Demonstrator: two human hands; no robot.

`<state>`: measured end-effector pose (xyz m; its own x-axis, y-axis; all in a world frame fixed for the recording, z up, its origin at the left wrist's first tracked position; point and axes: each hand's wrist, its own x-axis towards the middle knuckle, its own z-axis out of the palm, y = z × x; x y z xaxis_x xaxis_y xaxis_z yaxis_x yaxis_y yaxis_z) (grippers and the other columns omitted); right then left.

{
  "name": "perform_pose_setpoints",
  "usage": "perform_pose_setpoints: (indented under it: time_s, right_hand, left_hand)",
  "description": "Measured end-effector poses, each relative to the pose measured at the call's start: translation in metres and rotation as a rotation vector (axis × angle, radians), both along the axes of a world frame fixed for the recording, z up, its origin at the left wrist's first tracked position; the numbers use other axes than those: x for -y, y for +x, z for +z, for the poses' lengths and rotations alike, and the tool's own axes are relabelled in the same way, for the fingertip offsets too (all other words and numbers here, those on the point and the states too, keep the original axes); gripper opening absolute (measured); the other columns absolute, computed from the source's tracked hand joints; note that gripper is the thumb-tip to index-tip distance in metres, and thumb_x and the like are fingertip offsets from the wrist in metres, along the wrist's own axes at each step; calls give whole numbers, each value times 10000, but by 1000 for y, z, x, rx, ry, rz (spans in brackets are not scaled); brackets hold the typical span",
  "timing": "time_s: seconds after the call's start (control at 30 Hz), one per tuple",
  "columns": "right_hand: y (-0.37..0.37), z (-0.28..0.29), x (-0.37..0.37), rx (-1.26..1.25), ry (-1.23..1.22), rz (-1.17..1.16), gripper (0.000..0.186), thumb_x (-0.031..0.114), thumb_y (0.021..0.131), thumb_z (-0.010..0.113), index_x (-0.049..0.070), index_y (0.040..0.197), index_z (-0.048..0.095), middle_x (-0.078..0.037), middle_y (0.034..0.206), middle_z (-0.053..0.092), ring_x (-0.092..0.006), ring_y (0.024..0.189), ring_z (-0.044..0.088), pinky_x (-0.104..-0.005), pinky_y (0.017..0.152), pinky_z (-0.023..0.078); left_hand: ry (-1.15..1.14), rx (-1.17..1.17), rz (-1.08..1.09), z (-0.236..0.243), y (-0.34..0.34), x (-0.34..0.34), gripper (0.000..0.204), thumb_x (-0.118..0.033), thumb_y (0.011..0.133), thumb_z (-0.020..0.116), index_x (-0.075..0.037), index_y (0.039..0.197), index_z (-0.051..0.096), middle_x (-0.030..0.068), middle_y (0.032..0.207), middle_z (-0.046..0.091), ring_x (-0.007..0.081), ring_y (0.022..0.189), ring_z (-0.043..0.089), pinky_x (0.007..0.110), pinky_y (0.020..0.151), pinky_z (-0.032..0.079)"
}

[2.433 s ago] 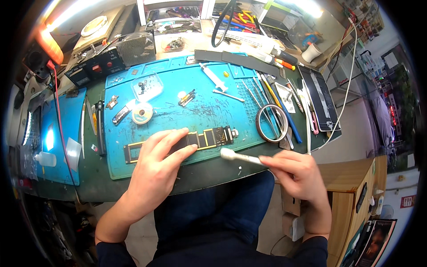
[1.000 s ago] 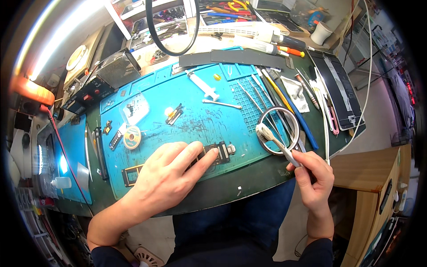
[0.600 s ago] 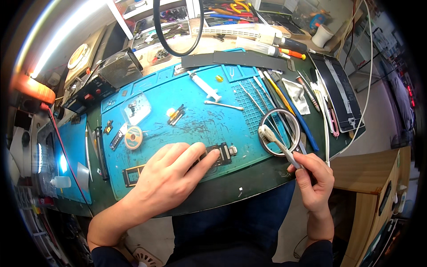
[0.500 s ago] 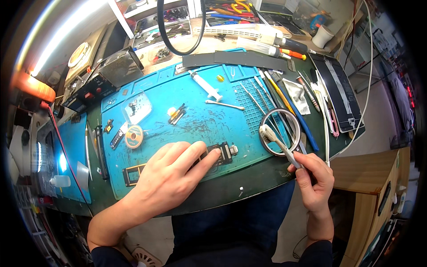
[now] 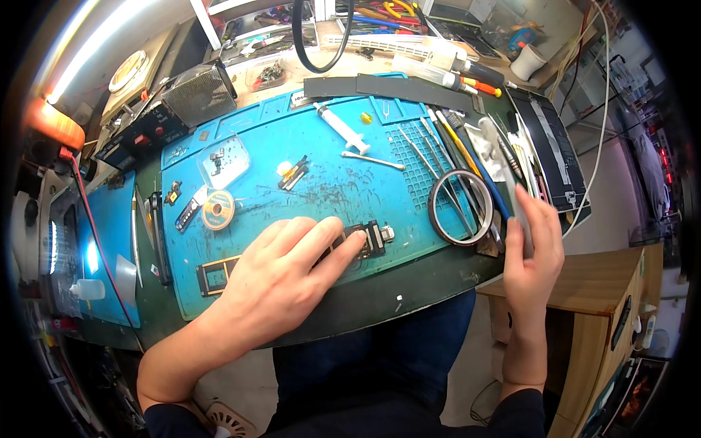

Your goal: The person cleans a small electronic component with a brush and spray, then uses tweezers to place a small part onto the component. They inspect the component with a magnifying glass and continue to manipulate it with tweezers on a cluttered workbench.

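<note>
My left hand holds down a long black circuit board with gold edging on the blue silicone mat, its fingers over the middle of it, hiding part. My right hand grips a pale grey brush, raised at the mat's right side and blurred. Just left of it lies a roll of dark tape. Above the board are a small cluster of parts, a cotton swab, a syringe, a spool and a clear box of small parts.
Tweezers and tools crowd the right, beside a dark opened device. At left stand a black boxy instrument and orange meter, with a red lead hanging down. Behind are tool shelves; a wooden cabinet is at lower right.
My right hand has lifted the brush up and to the right, away from above the tape roll. My left hand still rests on the board. The view has shifted slightly.
</note>
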<state>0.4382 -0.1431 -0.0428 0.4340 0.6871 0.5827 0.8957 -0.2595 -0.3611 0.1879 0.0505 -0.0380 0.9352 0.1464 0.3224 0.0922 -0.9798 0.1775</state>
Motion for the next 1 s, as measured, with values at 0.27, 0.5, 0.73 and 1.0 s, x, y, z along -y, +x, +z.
perform_pose_setpoints:
  time_s: [0.27,0.5,0.73,1.0]
  right_hand:
    - [-19,8,-14,137,-51,225,391,0,822,739,61,1208,720,-85,1141,688,-293,1063,623,-406,920,475]
    - [-55,-1,-41,82,-126,456,419,114,750,829,68,1156,734,-44,1121,650,-260,993,588,-392,848,475]
    - [-58,0,-60,84,-179,509,412,176,766,832,81,1154,732,-44,1096,624,-257,998,580,-398,849,472]
    - [-58,-1,-65,141,-238,540,392,331,803,815,115,1124,749,-45,1123,606,-262,1014,569,-392,869,451]
  left_hand:
    - [-52,63,3,5,-10,-4,352,-62,760,711,13,1103,696,99,1102,642,245,964,637,353,810,550]
    - [148,64,-22,3,-13,0,440,-47,699,717,40,1130,693,121,1141,674,257,1001,674,361,808,577]
    - [121,65,-24,0,-15,-2,457,-46,700,721,28,1151,696,118,1148,681,264,992,688,375,817,588]
    - [122,33,-5,2,-17,0,421,-37,727,697,39,1141,703,120,1140,677,248,1003,684,361,826,589]
